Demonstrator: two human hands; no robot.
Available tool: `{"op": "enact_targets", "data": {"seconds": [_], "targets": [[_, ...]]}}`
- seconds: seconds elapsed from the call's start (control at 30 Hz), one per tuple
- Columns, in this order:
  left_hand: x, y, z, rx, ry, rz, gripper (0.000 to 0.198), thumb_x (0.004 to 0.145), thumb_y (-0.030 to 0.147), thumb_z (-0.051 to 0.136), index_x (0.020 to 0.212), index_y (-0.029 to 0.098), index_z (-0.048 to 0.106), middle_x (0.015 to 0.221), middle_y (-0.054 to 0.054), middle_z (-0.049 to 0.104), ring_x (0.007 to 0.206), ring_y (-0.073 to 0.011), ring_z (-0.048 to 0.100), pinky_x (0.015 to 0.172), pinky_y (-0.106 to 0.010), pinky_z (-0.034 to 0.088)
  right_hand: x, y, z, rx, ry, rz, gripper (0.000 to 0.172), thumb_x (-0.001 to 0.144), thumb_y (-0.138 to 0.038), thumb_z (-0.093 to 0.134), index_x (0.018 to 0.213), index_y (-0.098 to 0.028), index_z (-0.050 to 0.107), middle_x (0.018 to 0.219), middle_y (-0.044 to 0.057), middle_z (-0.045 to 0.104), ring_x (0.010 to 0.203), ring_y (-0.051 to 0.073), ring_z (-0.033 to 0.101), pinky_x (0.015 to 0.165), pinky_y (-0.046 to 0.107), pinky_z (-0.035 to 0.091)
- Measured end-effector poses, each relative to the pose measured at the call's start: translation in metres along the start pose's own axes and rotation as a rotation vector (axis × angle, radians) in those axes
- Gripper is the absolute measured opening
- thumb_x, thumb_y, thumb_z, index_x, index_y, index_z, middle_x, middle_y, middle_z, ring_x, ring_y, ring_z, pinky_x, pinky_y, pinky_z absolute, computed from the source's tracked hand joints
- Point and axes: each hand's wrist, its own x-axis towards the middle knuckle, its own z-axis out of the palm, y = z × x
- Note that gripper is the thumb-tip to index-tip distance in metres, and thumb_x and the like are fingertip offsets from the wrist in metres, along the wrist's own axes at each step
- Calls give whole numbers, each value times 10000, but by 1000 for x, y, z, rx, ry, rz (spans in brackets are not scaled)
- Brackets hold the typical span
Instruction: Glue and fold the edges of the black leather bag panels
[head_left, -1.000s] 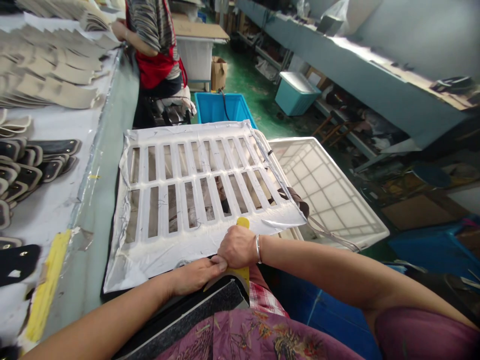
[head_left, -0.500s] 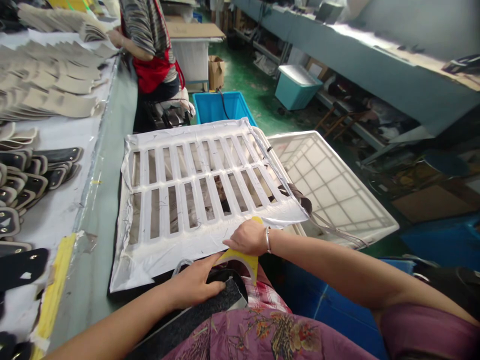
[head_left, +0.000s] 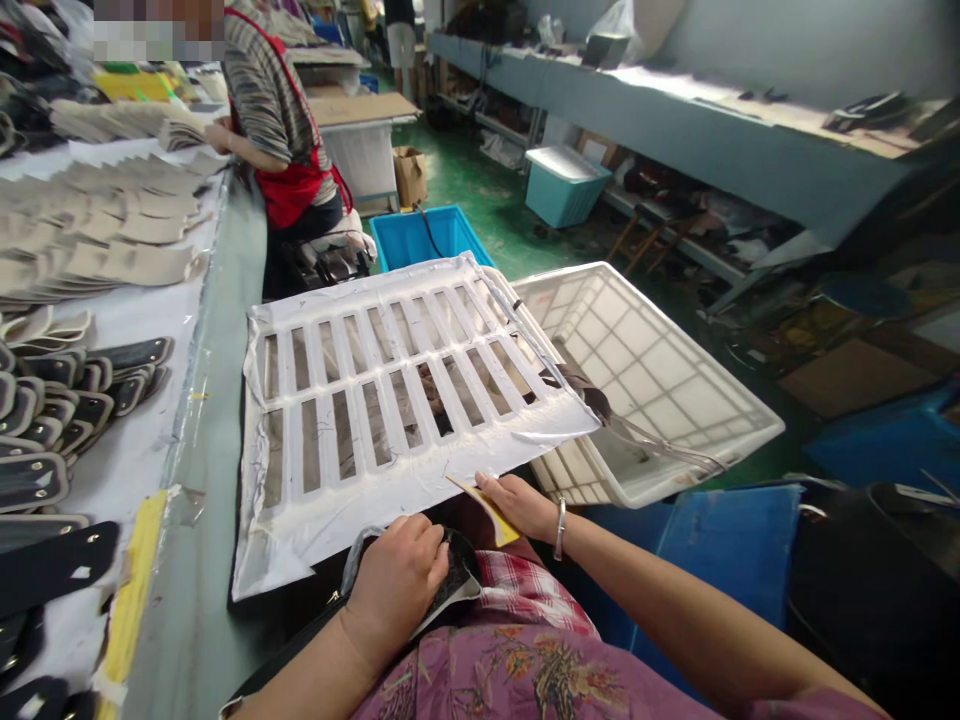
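My right hand [head_left: 523, 507] pinches a thin, curved yellow piece [head_left: 504, 528] with a pale edge, below the near edge of a white slotted panel [head_left: 420, 470]. My left hand [head_left: 401, 568] is curled over a dark piece [head_left: 459, 562] with a pale edge in my lap; the fingers' undersides are hidden. The slotted panel is wrapped in white sheeting and has two rows of long openings. Dark loose stuff shows through some of them. Both hands are apart from each other.
On the left table [head_left: 196, 370] lie stacks of beige curved pieces [head_left: 142, 265] and black pieces with eyelets [head_left: 37, 480]. A white lattice crate [head_left: 675, 400] stands to the right, a blue bin [head_left: 431, 238] ahead. A co-worker in a red apron [head_left: 296, 190] sits at the table.
The yellow piece has turned edge-on and come away from my left hand, carried by my right hand. My left hand has closed over the dark piece. The camera view has tilted up slightly.
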Motion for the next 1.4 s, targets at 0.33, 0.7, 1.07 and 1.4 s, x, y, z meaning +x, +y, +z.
{"op": "enact_targets", "data": {"seconds": [0.33,0.7,1.07,1.4], "targets": [[-7,10,10,312,70,149,227,822,70,394,767,146,600,742,-75,574,701,-255,549,589,-397,489,-6,-35,-1,-952,49,-266,698,907,-580,98,707,-177,631,692,93,637,635,182,564,535,285,276],[-5,-10,13,79,53,128,222,872,193,428,936,127,630,841,-81,659,790,-231,627,720,-408,543,13,-54,-8,-1167,-45,-393,707,912,-582,113,792,-192,690,800,105,682,762,229,636,627,308,411],[-4,4,5,152,-69,81,313,851,128,327,837,112,639,794,-117,638,750,-264,616,663,-437,531,15,-59,-4,-1208,-83,-485,678,921,-562,144,749,-180,677,772,88,677,731,230,640,570,298,376],[-1,-54,-15,-1065,-488,-132,439,845,295,417,1253,187,539,1313,-33,523,1193,-181,489,1068,-356,320,25,-70,-2,-1277,-128,-526,627,933,-512,184,785,-177,693,799,95,683,755,233,643,576,307,371]]}}
